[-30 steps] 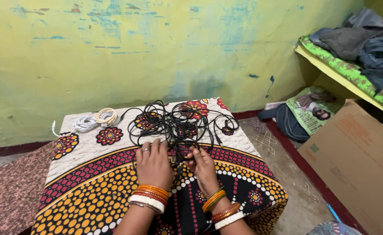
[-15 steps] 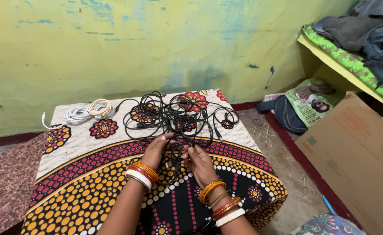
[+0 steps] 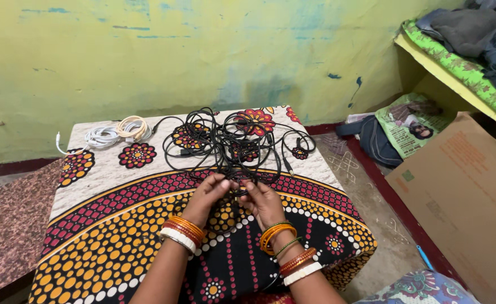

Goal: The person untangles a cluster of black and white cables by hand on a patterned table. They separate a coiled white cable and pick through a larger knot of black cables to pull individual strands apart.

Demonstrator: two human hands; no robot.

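Observation:
A tangle of black cables (image 3: pixel 225 141) lies on a table covered with a patterned cloth (image 3: pixel 107 225) of dots and flowers. My left hand (image 3: pixel 207 195) and my right hand (image 3: pixel 264 201) meet at the near edge of the tangle, both pinching a strand of black cable raised slightly off the cloth. Both wrists carry orange and white bangles. A coiled white cable (image 3: pixel 100 135) and a coiled cream cable (image 3: pixel 132 127) lie at the table's far left corner.
A yellow-green wall (image 3: pixel 175 56) stands behind the table. On the right are a large cardboard sheet (image 3: pixel 467 191), a dark bag (image 3: pixel 374 147) with a printed sack, and a shelf (image 3: pixel 456 67) piled with clothes. A blue pen (image 3: pixel 425 257) lies on the floor.
My hands rose from lying flat on the cloth and came together, pinching a black cable strand at the tangle's near edge. The view shifted slightly.

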